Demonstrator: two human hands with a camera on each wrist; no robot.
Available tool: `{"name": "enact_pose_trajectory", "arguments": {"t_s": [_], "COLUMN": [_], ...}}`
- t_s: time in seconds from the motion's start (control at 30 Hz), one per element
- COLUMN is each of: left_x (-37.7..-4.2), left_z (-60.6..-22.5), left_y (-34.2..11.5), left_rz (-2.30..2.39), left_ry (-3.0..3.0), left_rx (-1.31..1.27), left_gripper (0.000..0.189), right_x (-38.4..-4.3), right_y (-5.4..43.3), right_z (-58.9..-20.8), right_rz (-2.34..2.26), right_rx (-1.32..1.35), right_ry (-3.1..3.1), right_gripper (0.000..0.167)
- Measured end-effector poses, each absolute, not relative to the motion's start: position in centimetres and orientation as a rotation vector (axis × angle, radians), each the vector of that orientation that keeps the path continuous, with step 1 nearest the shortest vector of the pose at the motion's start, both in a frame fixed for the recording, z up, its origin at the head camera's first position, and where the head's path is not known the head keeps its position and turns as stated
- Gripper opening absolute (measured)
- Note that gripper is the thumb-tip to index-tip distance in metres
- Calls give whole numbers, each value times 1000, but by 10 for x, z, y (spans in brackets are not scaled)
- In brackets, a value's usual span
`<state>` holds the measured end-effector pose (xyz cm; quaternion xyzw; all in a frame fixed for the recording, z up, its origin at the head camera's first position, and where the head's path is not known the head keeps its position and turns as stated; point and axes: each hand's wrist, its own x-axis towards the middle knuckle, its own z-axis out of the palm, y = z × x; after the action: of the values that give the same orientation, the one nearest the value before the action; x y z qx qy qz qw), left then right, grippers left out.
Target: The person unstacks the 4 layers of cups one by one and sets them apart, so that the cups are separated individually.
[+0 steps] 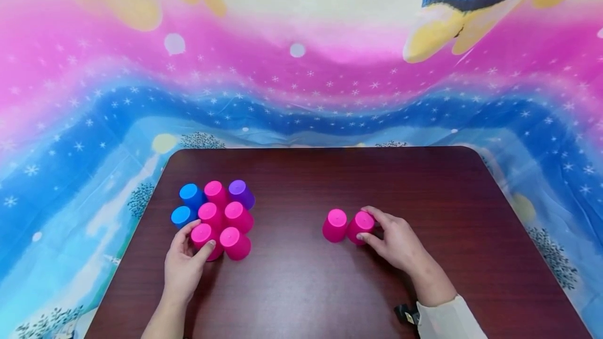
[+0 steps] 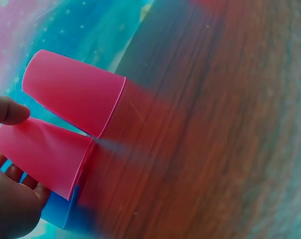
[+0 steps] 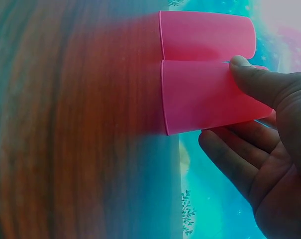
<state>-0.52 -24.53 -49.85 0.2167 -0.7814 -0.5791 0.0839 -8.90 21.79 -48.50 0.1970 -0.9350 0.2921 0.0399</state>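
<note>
On the left of the table, my left hand [image 1: 182, 266] grips an upside-down pink cup [image 1: 203, 235] between thumb and fingers, at the near left of a cluster. Right beside that cup is another pink cup [image 1: 235, 244]; the left wrist view shows the two side by side, with a blue cup [image 2: 58, 209] behind the fingers. Over on the right, my right hand [image 1: 398, 242] holds an upside-down pink cup [image 1: 361, 226] by its sides. Close against it on the left stands a second pink cup [image 1: 335, 225].
Behind the gripped left cup stand more pink cups [image 1: 239, 217], two blue cups [image 1: 191, 196] and a purple cup [image 1: 242, 194], all upside down. The dark wooden table [image 1: 292, 286] has a patterned cloth [image 1: 301, 88] hanging behind it. A black strap device [image 1: 406, 314] sits at my right wrist.
</note>
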Motion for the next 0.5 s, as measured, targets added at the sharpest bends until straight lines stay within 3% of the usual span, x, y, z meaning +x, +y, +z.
{"name": "enact_pose_trajectory", "arguments": {"t_s": [0.5], "left_x": [-3], "left_z": [-499], "left_y": [-241], "left_rz": [-1736], "left_ry": [-2323], "left_rx": [621], "left_gripper": [78], "right_x": [-89], "right_y": [218], "right_z": [-486], "right_rz": [903], "right_rx": [599], "right_ry": [-2869], "right_gripper": [67]}}
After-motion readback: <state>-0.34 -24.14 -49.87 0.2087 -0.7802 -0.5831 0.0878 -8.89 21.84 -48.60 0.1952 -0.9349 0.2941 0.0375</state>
